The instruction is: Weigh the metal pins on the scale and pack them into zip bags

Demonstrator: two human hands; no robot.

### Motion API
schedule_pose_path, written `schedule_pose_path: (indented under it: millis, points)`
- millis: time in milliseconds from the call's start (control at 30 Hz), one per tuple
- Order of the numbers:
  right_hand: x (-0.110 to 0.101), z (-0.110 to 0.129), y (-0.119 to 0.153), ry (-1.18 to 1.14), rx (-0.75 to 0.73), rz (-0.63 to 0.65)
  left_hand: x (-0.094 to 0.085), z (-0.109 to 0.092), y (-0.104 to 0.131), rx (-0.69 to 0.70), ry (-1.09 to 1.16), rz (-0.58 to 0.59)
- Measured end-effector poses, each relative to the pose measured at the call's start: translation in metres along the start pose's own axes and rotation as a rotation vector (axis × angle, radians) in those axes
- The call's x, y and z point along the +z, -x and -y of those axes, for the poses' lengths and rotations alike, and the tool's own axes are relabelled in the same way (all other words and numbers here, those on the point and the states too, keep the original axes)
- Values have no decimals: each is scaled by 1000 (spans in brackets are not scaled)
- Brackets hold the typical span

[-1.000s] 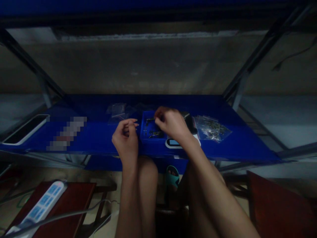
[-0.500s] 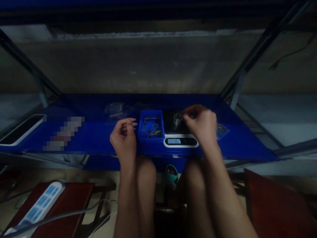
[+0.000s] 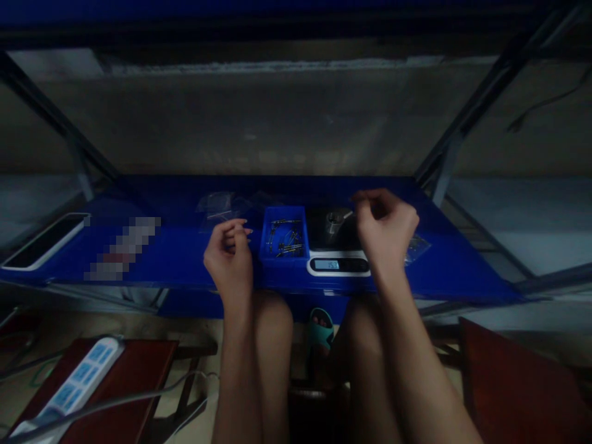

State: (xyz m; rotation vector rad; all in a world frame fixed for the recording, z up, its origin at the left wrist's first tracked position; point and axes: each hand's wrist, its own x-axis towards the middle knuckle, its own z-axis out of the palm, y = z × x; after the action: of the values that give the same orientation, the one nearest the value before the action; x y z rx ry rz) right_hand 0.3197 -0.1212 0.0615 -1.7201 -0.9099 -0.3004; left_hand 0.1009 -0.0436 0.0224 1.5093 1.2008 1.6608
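My left hand hovers just left of a blue tray, its fingers curled and the thumb pressed against them. Whatever it may hold is hidden. Several small dark metal pins lie loose in the tray. My right hand is raised over the right side of a digital scale, thumb and forefinger pinched together; I cannot make out anything between them. On the scale's dark plate stands a small shiny metal cup, apart from my fingers. The display seems to read 153, perhaps with a decimal point.
Clear plastic bags lie behind my left hand, and another small bag sits beyond my right wrist. A phone rests at the blue table's left end. A power strip lies on a wooden stool.
My right hand has moved right and slightly up, away from the metal cup, which now shows more fully. The left hand stays nearly where it was. The display looks the same.
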Motion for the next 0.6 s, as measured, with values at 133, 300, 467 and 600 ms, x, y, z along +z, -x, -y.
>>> schedule_pose_path:
  millis: [133, 300, 467, 600]
  points:
    - [5, 19, 10, -140, -9, -81, -8, 9, -7, 51, -146, -50]
    - [11, 31, 19, -217, -22, -111, -22, 36, -26, 132, -679, -66]
    - [10, 27, 18, -237, 24, -102, -17, 55, -48, 83, -881, 99]
    - [6, 24, 14, -201, 78, -103, -6, 60, -64, 112, -878, 160]
